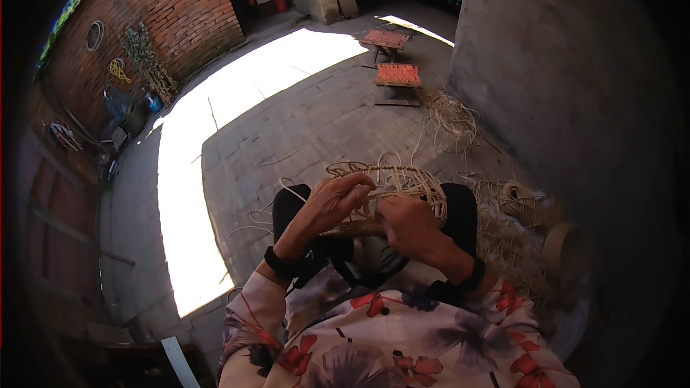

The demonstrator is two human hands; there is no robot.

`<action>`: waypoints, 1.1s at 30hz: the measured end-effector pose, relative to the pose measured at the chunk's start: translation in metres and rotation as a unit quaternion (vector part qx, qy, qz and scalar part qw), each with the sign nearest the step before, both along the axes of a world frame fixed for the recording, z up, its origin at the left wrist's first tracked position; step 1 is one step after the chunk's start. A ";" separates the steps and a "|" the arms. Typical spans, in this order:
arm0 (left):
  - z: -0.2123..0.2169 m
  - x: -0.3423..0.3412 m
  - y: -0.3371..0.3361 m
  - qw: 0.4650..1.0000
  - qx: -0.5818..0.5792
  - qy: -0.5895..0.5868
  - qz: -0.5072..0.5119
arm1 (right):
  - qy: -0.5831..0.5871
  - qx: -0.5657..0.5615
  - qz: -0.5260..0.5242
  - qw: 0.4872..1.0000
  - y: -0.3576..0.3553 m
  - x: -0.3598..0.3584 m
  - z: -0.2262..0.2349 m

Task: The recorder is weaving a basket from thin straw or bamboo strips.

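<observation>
On my lap, between my knees, rests a partly woven straw basket with an open lattice side and a twisted rim. My left hand is closed over its left side, fingers bent and pressed together at the straw strands. Close beside it, my right hand makes a fist against the near part of the weave; what lies inside its fingers is hidden. A smooth brown wooden bar runs beneath both hands. Loose straw cord ends stick out past my left wrist.
Loose straw is heaped at my right, with a coil of straw cord and a pale round roll. Two low stools with red woven seats stand ahead. A grey wall rises at right, a brick wall at far left.
</observation>
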State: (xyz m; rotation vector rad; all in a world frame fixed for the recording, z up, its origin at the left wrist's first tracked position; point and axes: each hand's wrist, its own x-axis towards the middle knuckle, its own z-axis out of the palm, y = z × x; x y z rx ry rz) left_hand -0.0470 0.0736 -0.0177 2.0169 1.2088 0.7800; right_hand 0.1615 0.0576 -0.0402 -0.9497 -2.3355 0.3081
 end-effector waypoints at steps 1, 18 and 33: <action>0.002 0.003 0.006 0.999 -0.036 -0.038 -0.009 | 0.005 -0.004 -0.007 1.000 0.000 0.004 0.001; -0.013 0.059 0.003 0.924 0.305 0.204 0.113 | 0.160 -0.209 -0.017 0.965 0.014 0.051 -0.016; -0.003 0.041 -0.014 0.976 0.172 0.096 0.089 | 0.231 -0.184 -0.022 0.955 0.016 0.048 -0.032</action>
